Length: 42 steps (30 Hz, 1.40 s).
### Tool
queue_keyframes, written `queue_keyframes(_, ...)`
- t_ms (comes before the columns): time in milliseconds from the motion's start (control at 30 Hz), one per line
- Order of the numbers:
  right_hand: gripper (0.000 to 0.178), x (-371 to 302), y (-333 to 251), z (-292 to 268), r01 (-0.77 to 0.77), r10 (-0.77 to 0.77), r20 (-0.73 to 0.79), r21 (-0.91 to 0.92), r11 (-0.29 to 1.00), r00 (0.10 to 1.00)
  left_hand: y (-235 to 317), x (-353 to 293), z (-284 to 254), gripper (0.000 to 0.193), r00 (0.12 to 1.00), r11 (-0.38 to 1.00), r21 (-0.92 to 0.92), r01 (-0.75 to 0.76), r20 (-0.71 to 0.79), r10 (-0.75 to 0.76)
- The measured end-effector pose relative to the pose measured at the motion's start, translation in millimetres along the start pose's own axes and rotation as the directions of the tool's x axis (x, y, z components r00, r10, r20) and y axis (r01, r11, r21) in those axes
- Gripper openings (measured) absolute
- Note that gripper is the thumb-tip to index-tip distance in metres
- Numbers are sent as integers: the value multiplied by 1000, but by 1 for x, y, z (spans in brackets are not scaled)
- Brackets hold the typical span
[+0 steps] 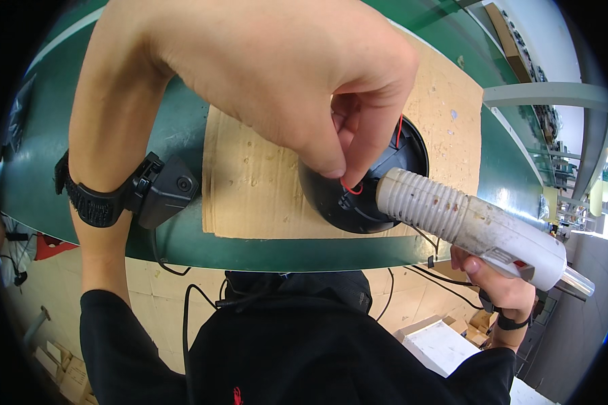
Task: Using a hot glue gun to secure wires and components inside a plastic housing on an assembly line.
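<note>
Wire (353, 193), thin and red, loops at five o'clock from the left hand (284, 74), the nearer one, pinched on it over the black dish (327, 202); the right hand (505, 289) clasps a white ribbed tool (469, 219) lying ten-to-four, its height hard to judge.

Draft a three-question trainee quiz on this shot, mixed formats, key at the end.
1. Which side's grip holds the white tool?
2. The left grip pinches: A) a screw; B) a red wire; C) a brush.
3. Fill in: between the black round part and the green table lies a sheet of ____.

Key: 1. The right grip. 2. B. 3. Cardboard.
</note>
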State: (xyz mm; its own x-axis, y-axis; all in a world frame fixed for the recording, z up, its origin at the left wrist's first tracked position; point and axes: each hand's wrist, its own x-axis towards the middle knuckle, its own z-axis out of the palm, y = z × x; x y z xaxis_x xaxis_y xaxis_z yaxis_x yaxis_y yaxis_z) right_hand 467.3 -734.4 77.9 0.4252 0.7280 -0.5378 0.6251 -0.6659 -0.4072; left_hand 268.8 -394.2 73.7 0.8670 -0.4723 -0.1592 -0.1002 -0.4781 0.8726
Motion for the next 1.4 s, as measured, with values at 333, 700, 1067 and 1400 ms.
queue_keyframes(333,38,0,-18,-3,60,-57,105,-27,998,993,-6,-3,13,20,987,995,12,-103,-119,103)
queue_keyframes(700,47,-9,-18,-7,-68,1,193,343,937,981,-2,-1,2,19,987,998,-31,62,-149,-66)
queue_keyframes(1067,73,-15,2,4,-162,146,95,201,966,985,-23,5,29,10,973,990,136,41,-229,-9)
queue_keyframes(1400,38,-3,-30,1,-26,-4,145,205,978,989,-26,3,34,12,970,990,135,44,-243,-10)
